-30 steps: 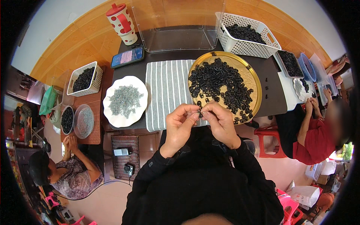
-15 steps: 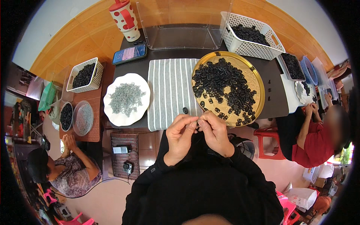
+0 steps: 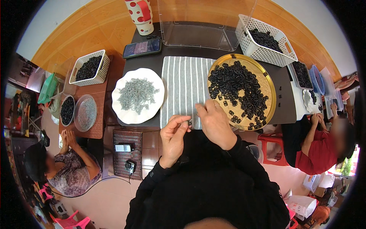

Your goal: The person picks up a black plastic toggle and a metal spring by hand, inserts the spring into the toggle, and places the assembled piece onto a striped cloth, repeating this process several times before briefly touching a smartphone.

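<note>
My left hand [image 3: 172, 139] is closed, thumb and forefinger pinching a small black plastic piece [image 3: 190, 123] above the cloth's near edge. To its right, my right hand [image 3: 216, 124] reaches onto the grey-and-white striped cloth [image 3: 183, 84], fingers bent down and drawn together. Whatever lies under those fingertips is hidden. Beside that hand, a round gold tray [image 3: 271, 95] holds a heap of small black pieces [image 3: 244, 86], some showing slots. Left of the cloth, a scalloped white plate [image 3: 119, 108] carries a pile of small grey, see-through-looking parts [image 3: 138, 94].
At the back stand a clear plastic box [image 3: 198, 36], a phone [image 3: 142, 48], a spotted tumbler [image 3: 141, 17] and a white basket [image 3: 263, 47] of black pieces. People sit at side tables, left [image 3: 74, 164] and right [image 3: 318, 141]. A wicker stand [image 3: 127, 164] holds small devices.
My hands have parted. The right moved forward onto the cloth, over where a loose black piece lay; the left keeps its pinch. The whole view has shifted slightly.
</note>
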`<state>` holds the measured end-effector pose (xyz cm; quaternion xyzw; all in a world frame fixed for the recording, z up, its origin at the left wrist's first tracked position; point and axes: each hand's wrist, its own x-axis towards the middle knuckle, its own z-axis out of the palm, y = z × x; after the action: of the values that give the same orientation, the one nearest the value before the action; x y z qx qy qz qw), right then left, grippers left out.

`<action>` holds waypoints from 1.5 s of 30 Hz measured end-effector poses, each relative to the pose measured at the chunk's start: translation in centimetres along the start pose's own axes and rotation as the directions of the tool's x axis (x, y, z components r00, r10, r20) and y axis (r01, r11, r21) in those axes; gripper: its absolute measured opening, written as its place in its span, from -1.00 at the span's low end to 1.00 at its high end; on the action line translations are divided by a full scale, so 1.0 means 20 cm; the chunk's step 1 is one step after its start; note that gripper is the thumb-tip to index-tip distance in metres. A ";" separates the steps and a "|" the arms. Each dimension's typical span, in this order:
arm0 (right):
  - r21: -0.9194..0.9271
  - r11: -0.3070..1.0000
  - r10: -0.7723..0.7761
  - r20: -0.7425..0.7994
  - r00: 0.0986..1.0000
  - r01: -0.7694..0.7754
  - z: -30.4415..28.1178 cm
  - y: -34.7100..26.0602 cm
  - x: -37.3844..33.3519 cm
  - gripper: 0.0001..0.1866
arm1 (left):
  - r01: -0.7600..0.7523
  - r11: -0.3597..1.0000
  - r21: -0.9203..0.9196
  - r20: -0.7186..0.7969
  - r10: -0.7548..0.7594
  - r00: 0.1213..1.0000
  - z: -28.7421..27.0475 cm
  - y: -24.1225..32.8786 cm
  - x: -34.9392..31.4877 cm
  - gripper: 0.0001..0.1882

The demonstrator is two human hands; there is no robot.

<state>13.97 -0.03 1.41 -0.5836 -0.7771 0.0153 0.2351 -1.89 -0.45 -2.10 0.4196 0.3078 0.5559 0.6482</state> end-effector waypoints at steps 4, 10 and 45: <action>0.005 0.999 -0.040 0.045 0.998 0.040 0.05 0.02 0.00 -0.82 | 0.047 0.998 -0.029 -0.016 -0.047 0.999 -0.01 0.00 0.00 -0.84; 0.006 0.993 -0.114 -0.002 0.993 0.114 0.02 0.01 0.00 -0.88 | 0.074 0.996 -0.041 -0.013 -0.074 0.997 0.01 0.01 0.00 -0.83; 0.936 0.178 0.302 0.242 0.922 -0.304 -0.02 0.06 -0.16 -0.86 | 0.031 0.998 0.056 0.073 -0.035 0.997 0.10 0.02 -0.01 -0.73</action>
<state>15.85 -2.63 0.38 -0.4577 -0.4721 0.5329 0.5326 -0.47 -0.93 -0.82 0.4524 0.3059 0.5205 0.6564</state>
